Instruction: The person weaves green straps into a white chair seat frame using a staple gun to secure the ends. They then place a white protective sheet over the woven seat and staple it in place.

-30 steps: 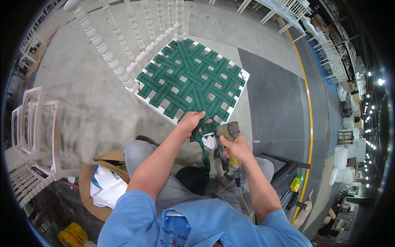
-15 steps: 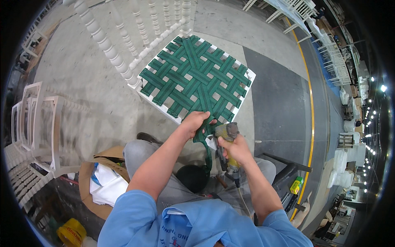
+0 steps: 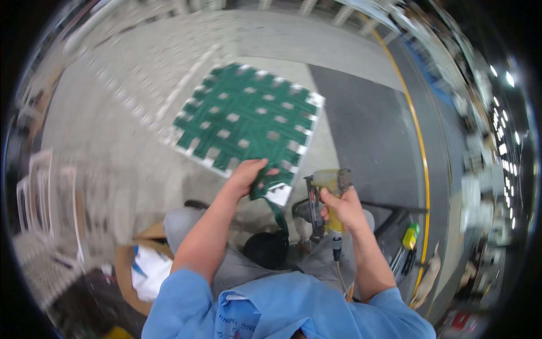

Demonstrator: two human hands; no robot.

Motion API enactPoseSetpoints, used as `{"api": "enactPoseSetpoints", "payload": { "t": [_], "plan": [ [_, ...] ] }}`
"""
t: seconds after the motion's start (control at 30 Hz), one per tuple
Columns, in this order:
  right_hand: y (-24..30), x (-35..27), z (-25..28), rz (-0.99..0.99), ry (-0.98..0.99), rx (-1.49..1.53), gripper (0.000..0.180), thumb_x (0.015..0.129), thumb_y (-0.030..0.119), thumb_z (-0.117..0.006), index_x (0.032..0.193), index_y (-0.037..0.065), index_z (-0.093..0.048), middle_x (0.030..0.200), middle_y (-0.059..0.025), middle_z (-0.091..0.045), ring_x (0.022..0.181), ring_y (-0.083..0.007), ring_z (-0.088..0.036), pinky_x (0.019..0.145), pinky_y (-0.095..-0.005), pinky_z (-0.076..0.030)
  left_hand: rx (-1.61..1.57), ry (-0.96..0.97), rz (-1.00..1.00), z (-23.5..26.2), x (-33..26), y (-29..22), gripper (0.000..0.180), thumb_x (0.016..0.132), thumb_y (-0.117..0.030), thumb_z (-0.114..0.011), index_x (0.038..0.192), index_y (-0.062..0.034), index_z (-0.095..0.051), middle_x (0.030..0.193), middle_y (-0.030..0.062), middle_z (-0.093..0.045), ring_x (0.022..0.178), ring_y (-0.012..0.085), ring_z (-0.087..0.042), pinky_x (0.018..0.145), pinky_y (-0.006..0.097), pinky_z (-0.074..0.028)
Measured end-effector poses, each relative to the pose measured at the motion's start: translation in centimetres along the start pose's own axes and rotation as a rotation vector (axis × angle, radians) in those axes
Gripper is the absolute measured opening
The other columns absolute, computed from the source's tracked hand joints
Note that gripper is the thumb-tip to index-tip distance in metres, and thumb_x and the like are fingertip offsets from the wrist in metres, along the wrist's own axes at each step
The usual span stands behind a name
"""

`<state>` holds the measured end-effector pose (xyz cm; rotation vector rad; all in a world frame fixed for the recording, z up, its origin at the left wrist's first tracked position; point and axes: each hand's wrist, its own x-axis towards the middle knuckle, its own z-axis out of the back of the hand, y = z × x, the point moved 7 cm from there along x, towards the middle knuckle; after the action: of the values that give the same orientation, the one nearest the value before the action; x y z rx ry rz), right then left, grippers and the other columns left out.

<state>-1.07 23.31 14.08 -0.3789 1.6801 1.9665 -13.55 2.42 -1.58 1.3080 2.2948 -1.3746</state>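
Observation:
A white chair with a seat of woven green webbing [image 3: 248,116] stands in front of me; its white near corner [image 3: 278,195] shows bare. At that corner my left hand [image 3: 248,176] is closed on a green webbing strap [image 3: 275,213], whose tail hangs toward a dark round shape [image 3: 265,247] between my legs. Off to the right, apart from the seat, my right hand [image 3: 347,210] grips a yellow and black air staple gun [image 3: 333,182] by its handle. An air hose [image 3: 340,271] runs down from the gun. The chair's turned spindles [image 3: 121,90] are blurred.
White chair frames [image 3: 48,195] stand at the left. A cardboard box with white material [image 3: 151,272] sits by my left leg. Right of me are a dark bench-like frame [image 3: 389,209] and a yellow-green package [image 3: 411,236]. A yellow line [image 3: 424,169] crosses the floor.
My right hand has moved the staple gun right, away from the seat's near corner. The seat and my left hand now appear farther left in view, and the white corner is uncovered.

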Motion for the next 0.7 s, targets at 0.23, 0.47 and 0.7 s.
{"api": "enactPoseSetpoints", "payload": {
  "t": [0.23,0.47,0.7],
  "plan": [
    [-3.1,-13.4,22.0,-0.038,-0.574,0.119,0.030,0.098,0.027,-0.075,0.114,0.003,-0.067,0.090,-0.0041,-0.068,0.064,-0.0133,-0.062,0.054,-0.0301,-0.052,0.372,-0.051,-0.007,-2.8,-5.0,1.1,0.029,0.108,-0.022,-0.057,0.122,0.0003,-0.068,0.104,0.0090,-0.075,0.094,0.0186,-0.071,0.073,0.035,-0.059],
    [-24.6,-21.9,30.7,-0.222,-0.725,0.667,0.043,0.095,0.039,-0.078,0.118,0.004,-0.066,0.095,-0.0069,-0.066,0.073,-0.0182,-0.065,0.060,-0.0350,-0.057,0.103,-0.008,0.113,-7.3,-7.2,7.3,0.036,0.108,-0.032,-0.058,0.125,-0.0007,-0.058,0.112,0.0146,-0.069,0.108,0.0323,-0.069,0.089,0.055,-0.060],
    [-30.1,-24.7,32.7,-0.338,-0.861,0.208,0.052,0.091,0.046,-0.078,0.119,0.003,-0.071,0.103,-0.0139,-0.074,0.079,-0.0272,-0.071,0.072,-0.0431,-0.058,0.062,-0.013,0.198,-6.8,-9.1,8.4,0.046,0.109,-0.037,-0.054,0.143,-0.0066,-0.052,0.135,0.0136,-0.059,0.121,0.0313,-0.061,0.104,0.053,-0.051]
  ]
}}
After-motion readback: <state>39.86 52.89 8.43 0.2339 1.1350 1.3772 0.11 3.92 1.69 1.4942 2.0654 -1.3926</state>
